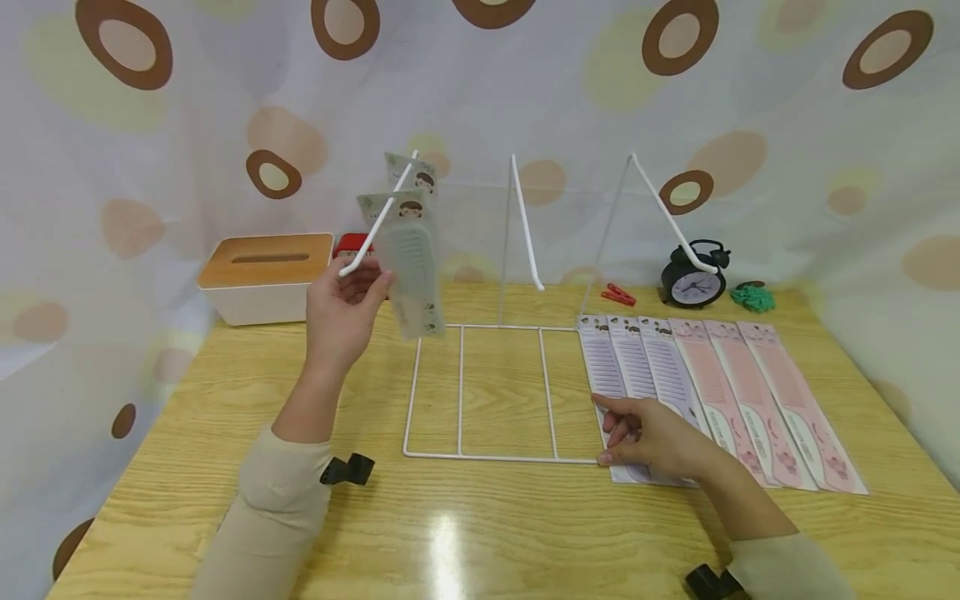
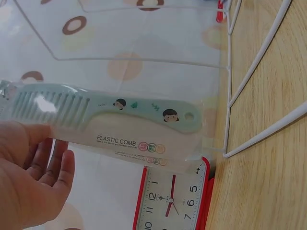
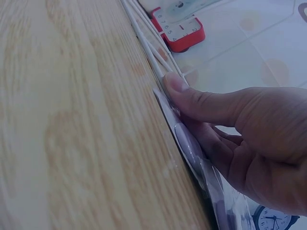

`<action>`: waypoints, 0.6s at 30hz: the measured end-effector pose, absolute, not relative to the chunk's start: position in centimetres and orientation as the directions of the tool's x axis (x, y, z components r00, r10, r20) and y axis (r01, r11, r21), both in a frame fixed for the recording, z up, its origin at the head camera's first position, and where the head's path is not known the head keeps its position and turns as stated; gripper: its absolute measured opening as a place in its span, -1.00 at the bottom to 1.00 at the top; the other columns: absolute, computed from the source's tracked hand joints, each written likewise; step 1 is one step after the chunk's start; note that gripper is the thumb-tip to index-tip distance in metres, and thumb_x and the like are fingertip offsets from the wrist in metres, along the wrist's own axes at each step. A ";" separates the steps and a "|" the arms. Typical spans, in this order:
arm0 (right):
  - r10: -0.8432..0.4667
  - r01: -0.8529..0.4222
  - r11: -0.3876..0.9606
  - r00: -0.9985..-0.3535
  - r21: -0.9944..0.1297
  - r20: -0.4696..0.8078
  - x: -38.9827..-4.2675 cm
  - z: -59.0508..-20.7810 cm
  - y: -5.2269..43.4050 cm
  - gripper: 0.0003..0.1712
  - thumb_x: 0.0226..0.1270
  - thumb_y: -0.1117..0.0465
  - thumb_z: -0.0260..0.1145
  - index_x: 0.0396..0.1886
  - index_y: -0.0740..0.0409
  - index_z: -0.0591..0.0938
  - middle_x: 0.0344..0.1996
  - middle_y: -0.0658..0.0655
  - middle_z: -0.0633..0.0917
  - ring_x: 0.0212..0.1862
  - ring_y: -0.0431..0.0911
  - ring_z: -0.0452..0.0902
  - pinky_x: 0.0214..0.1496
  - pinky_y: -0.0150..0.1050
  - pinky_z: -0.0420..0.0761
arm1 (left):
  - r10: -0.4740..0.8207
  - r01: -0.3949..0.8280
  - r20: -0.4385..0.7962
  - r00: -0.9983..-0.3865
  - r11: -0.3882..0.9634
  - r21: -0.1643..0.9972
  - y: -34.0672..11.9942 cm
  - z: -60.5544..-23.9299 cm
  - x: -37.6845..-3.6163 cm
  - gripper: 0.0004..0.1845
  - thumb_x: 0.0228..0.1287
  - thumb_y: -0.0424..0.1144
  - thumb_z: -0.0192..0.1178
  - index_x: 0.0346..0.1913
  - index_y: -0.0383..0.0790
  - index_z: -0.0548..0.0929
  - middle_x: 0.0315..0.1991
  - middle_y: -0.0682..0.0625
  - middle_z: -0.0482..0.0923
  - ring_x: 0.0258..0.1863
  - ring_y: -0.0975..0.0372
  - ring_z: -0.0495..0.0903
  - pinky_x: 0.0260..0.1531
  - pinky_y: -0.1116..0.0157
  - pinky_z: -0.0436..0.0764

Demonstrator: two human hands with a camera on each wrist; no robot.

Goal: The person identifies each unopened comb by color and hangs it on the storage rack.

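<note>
On the far left of the table [image 1: 187,467] I see a tissue box [image 1: 264,275] with a wooden lid, and a red clock [image 2: 173,196] behind my raised hand. My left hand [image 1: 341,312] is up in the air and pinches a green comb [image 1: 408,267] in its clear packet; the packet hangs on the left hook [image 1: 377,221] of the white wire rack [image 1: 498,392], and a second green comb [image 1: 411,171] hangs higher on the same hook. The rack stands in the middle of the table. My right hand [image 1: 648,442] lies at the rack's front right corner, fingers bent, thumb and fingertips gripping the edge of a purple comb [image 1: 606,375] packet flat on the table. Beside it, more purple and pink combs [image 1: 757,400] lie in a row. Behind them are a red clip [image 1: 618,295], a black clock [image 1: 693,279] and something green [image 1: 752,297].
</note>
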State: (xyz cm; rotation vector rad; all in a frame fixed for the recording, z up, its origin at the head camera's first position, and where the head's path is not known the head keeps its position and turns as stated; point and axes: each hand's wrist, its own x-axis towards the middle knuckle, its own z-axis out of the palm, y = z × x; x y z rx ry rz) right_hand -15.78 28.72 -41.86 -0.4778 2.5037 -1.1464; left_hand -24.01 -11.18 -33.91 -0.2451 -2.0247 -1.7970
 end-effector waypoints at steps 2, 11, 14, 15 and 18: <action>-0.433 -0.155 0.618 -0.885 -0.771 -0.169 -15.8 -41.9 28.7 0.01 0.09 0.16 0.57 0.45 0.44 0.29 -0.23 0.13 0.56 -0.29 -0.25 0.57 -0.24 -0.39 0.60 | -0.136 0.412 0.428 -0.893 0.134 0.901 -11.2 -34.0 -24.0 -0.72 0.30 -0.38 0.32 -0.01 -0.47 0.58 -0.12 -0.15 0.64 -0.23 0.32 0.66 -0.20 0.50 0.65; -0.457 -0.146 0.601 -0.869 -0.786 -0.188 -16.0 -41.3 28.9 -0.02 0.12 0.13 0.56 0.43 0.45 0.32 -0.15 0.16 0.62 -0.26 -0.21 0.64 -0.24 -0.37 0.62 | -0.112 0.392 0.416 -0.902 0.186 0.901 -11.6 -34.5 -23.2 -0.61 0.25 -0.38 0.37 0.08 -0.40 0.52 -0.01 -0.15 0.62 -0.09 0.30 0.65 -0.15 0.52 0.64; -0.411 -0.148 0.610 -0.899 -0.778 -0.151 -17.0 -40.9 28.9 -0.13 0.17 0.14 0.53 0.42 0.36 0.39 -0.07 0.20 0.66 -0.19 -0.16 0.69 -0.21 -0.35 0.64 | -0.106 0.387 0.415 -0.904 0.210 0.898 -11.7 -34.4 -23.0 -0.52 0.22 -0.38 0.39 0.16 -0.38 0.47 0.06 -0.17 0.59 -0.03 0.23 0.64 -0.16 0.53 0.63; -0.386 -0.153 0.620 -0.914 -0.769 -0.130 -17.6 -40.8 28.9 -0.15 0.19 0.14 0.52 0.41 0.34 0.40 -0.04 0.21 0.67 -0.18 -0.13 0.69 -0.20 -0.35 0.64 | -0.103 0.387 0.414 -0.904 0.214 0.897 -11.8 -34.4 -23.0 -0.49 0.22 -0.38 0.40 0.18 -0.37 0.46 0.09 -0.16 0.58 -0.01 0.20 0.63 -0.16 0.54 0.63; -0.294 -0.160 0.693 -0.953 -0.703 -0.073 -19.8 -40.6 29.1 -0.19 0.21 0.09 0.51 0.41 0.24 0.44 0.03 0.20 0.68 -0.18 -0.13 0.64 -0.21 -0.37 0.60 | -0.095 0.391 0.416 -0.904 0.203 0.898 -11.9 -34.4 -22.9 -0.38 0.19 -0.40 0.41 0.28 -0.32 0.41 0.18 -0.13 0.53 0.08 0.14 0.60 -0.15 0.55 0.61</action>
